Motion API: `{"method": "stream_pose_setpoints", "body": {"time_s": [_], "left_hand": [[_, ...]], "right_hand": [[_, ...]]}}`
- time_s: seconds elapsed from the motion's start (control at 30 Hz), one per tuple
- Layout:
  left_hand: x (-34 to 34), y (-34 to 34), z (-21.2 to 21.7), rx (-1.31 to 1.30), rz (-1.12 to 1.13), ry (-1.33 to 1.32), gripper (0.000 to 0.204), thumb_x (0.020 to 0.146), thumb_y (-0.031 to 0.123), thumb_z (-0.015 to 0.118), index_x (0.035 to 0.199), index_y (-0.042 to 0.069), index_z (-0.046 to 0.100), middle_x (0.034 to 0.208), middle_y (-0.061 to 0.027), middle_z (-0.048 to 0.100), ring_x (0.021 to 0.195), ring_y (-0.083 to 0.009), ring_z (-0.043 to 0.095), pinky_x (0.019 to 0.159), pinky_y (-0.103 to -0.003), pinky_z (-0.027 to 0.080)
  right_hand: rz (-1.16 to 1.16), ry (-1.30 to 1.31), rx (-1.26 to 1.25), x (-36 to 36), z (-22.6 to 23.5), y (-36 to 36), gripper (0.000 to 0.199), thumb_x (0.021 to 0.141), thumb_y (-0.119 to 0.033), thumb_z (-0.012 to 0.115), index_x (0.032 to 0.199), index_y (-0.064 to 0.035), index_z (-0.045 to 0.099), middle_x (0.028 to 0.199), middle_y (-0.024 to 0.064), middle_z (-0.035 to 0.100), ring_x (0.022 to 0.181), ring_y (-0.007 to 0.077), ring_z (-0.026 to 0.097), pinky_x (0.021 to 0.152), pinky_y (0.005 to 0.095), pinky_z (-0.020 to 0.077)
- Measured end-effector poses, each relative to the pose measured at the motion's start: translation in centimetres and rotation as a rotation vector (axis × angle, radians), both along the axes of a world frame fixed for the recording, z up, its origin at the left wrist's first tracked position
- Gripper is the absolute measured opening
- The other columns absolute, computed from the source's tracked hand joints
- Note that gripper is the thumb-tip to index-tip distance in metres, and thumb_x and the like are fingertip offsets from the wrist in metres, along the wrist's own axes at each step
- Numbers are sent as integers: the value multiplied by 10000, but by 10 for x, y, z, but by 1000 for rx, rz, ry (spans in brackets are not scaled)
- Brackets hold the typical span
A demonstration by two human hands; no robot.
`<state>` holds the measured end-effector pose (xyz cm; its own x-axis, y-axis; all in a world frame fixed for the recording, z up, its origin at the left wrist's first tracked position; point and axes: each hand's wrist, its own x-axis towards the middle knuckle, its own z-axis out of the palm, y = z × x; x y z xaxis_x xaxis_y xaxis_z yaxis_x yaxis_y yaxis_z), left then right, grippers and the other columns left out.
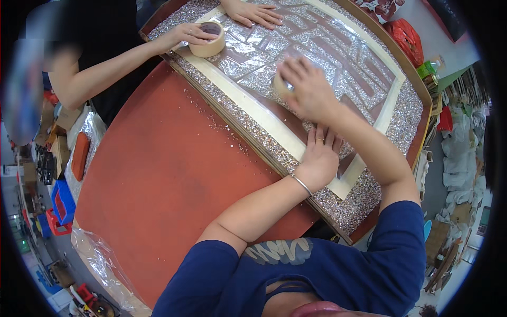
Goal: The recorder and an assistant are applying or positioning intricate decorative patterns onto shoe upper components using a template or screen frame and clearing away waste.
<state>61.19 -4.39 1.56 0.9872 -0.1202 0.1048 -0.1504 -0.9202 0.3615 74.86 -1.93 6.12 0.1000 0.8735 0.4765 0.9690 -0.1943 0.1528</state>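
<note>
tape roll (281, 84) clutched in right hand (309, 87); left hand (318, 156) flat on glitter panel (338, 68); co-worker's tape (207, 39) near.

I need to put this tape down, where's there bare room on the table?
The red tabletop left of the glitter panel is bare, between the panel's edge and the plastic sheet. The panel is crowded: your left hand, right hand, and a co-worker's hands with tape roll.

You have bright, even overhead light; glare sparkles off the glittered panel (369, 195). Your right hand (306, 87) is motion-blurred. Fisheye bends edges; black vignette rings the corners.
</note>
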Motion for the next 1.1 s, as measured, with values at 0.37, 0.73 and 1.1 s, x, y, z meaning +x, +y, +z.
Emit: {"method": "stream_pose_setpoints", "body": {"time_s": [0.37, 0.73, 1.1], "left_hand": [[17, -6, -11, 12, -108, 137, 753, 827, 434, 619, 1393, -2, 382, 1483, -238, 274, 1389, -462, 163, 1107, -578, 148], [36, 54, 3, 100, 62, 128, 755, 821, 317, 676, 1350, -114, 351, 1450, -317, 269, 1356, -489, 218, 1109, -484, 244], [32, 70, 32, -104, 162, 215, 784, 750, 228, 763, 1376, -45, 378, 1480, -318, 205, 1383, -479, 166, 1123, -457, 239]], "right_hand": [[-125, 152, -19, -2, -9, 16, 630, 750, -314, 648, 1312, -88, 473, 1355, 155, 464, 1176, 378, 458, 906, 475, 453], [-727, 249, -246, 65, -10, -160, 651, 842, -359, 547, 1418, -118, 360, 1430, 164, 377, 1308, 392, 359, 1018, 503, 368], [-792, 63, -138, 106, -26, -193, 655, 802, -348, 566, 1406, -162, 394, 1437, 138, 401, 1245, 387, 423, 974, 464, 433]]}}
